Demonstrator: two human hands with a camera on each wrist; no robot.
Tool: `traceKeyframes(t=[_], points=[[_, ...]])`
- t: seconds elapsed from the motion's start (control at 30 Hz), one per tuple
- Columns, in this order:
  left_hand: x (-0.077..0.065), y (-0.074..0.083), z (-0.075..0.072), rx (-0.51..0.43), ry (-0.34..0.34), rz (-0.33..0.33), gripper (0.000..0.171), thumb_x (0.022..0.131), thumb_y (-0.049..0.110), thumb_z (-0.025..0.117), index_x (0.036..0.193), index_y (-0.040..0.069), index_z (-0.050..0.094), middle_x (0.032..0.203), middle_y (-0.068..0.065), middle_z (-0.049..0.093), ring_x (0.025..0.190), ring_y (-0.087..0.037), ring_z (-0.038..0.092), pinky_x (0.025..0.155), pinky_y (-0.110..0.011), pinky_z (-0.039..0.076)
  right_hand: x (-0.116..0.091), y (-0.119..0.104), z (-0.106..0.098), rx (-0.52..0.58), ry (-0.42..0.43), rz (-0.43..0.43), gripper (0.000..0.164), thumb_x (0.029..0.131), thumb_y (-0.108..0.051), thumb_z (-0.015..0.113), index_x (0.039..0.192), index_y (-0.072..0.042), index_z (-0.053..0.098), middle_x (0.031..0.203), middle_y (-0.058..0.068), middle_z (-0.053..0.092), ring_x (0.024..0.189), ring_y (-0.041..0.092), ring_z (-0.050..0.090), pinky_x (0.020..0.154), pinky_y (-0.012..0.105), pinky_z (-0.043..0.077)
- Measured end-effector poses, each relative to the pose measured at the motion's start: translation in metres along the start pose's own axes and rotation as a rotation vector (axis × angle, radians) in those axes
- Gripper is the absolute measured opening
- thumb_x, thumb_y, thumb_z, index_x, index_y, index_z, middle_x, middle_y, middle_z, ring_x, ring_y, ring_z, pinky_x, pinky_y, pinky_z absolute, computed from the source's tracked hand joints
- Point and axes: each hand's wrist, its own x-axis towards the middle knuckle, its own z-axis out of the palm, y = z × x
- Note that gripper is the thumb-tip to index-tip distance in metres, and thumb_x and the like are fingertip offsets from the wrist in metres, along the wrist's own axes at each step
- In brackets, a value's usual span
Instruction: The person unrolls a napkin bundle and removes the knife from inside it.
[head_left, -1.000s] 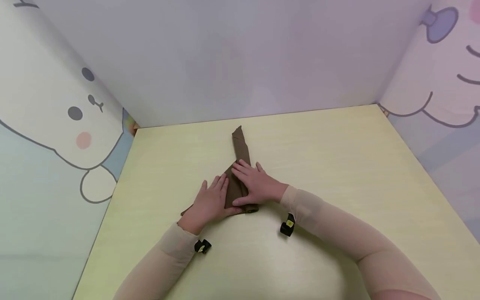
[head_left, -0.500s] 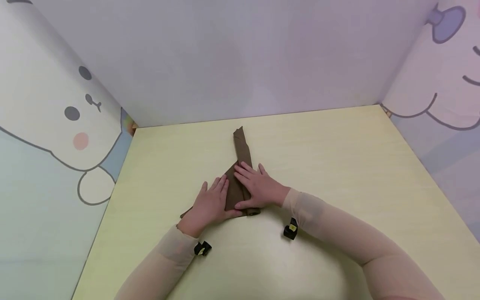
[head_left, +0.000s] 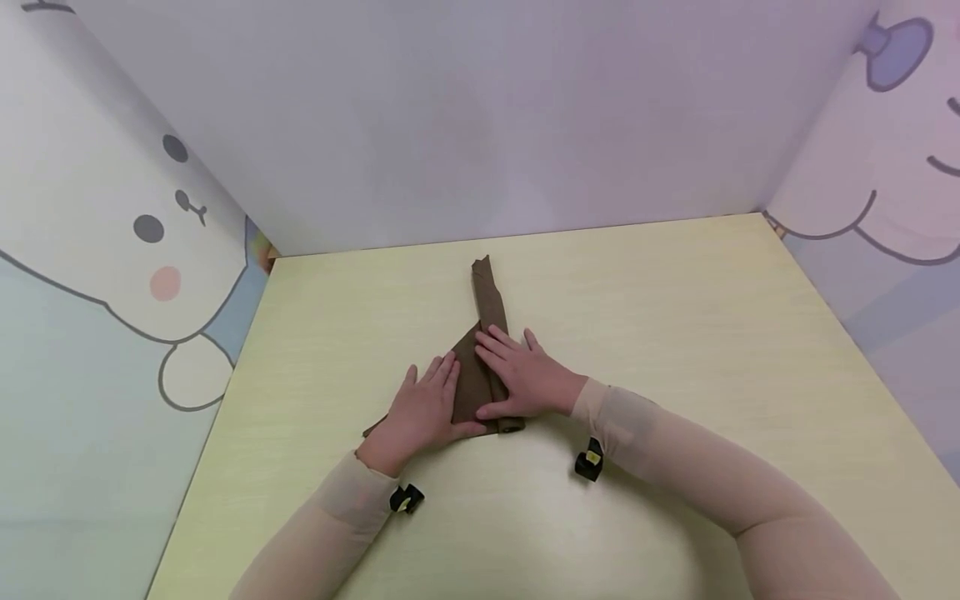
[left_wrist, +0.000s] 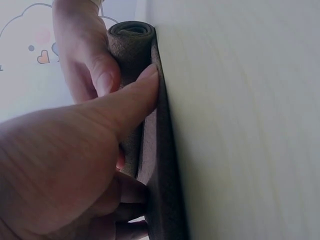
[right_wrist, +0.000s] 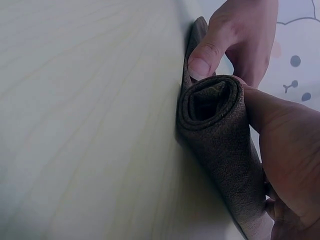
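A brown cloth (head_left: 470, 392) lies on the table, its left part flat and tapering to a point. Its right side is wound into a roll (right_wrist: 225, 145), and the spiral end faces the person. Beyond the hands a narrow tail of the cloth sticks out toward the wall. My left hand (head_left: 422, 408) lies spread on the flat part, its thumb along the near edge. Over the roll rests my right hand (head_left: 531, 379), fingers extended and thumb near the rolled end. In the left wrist view the left thumb (left_wrist: 135, 97) presses the cloth beside the roll.
The pale wooden table (head_left: 660, 317) meets a plain light wall (head_left: 480, 125) at its back edge. Side walls with cartoon prints stand left (head_left: 90, 167) and right. Small black cameras (head_left: 588, 460) hang at both wrists.
My right hand and the rolled side show slightly farther right, partly with a small shift of the head view. The left hand stays almost in place on the cloth.
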Motion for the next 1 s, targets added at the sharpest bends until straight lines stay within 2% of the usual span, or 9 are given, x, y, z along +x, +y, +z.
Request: traceKeyframes(t=[0.77, 1.0], points=[[-0.0029, -0.0025, 0.0019, -0.012, 0.009, 0.004, 0.112, 0.079, 0.083, 0.040, 0.151, -0.001, 0.025, 0.159, -0.014, 0.017, 0.144, -0.028, 0.021, 0.109, -0.056, 0.022, -0.0038, 0.0009, 0.0007, 0.013, 0.025, -0.003, 0.101, 0.081, -0.074, 0.052, 0.151, -0.005, 0.029, 0.160, 0.009, 0.016, 0.147, 0.028, 0.007, 0.107, 0.066, 0.016], [-0.0033, -0.0036, 0.0037, -0.008, 0.023, 0.007, 0.111, 0.079, 0.084, 0.040, 0.150, -0.001, 0.027, 0.158, -0.014, 0.017, 0.144, -0.028, 0.021, 0.109, -0.057, 0.023, -0.0036, 0.0017, 0.0013, 0.023, 0.009, 0.019, 0.103, 0.080, -0.076, 0.052, 0.152, -0.007, 0.027, 0.160, 0.007, 0.013, 0.147, 0.025, 0.005, 0.108, 0.066, 0.014]])
